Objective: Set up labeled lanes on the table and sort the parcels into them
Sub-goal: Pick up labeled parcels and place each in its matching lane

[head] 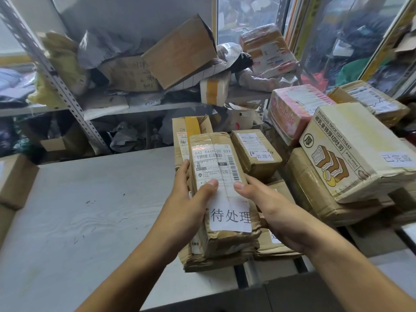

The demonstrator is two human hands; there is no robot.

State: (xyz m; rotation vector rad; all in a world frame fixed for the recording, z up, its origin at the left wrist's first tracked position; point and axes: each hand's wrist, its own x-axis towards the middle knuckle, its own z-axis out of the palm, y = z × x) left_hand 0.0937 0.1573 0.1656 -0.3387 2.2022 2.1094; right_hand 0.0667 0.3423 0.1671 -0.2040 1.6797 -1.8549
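A long brown cardboard parcel (pixel 219 239) with a shipping label and a white paper slip (pixel 231 216) printed 待处理 lies on top of a flatter brown box (pixel 191 260) on the grey table (pixel 85 212). My left hand (pixel 191 199) grips the parcel's left side, thumb on top. My right hand (pixel 270 206) grips its right side, thumb on the slip's edge. To the right sits a smaller brown parcel (pixel 255 152) with a 处理中 slip. Further right, a toast-print carton (pixel 358 152) carries a 已完成 slip (pixel 397 159).
A pink wrapped box (pixel 295 109) and more cartons stack at the right. Metal shelving (pixel 67 91) behind the table is piled with boxes and bags. A cardboard box (pixel 13 179) stands at the table's left edge. Bare tabletop spreads to the left of my hands.
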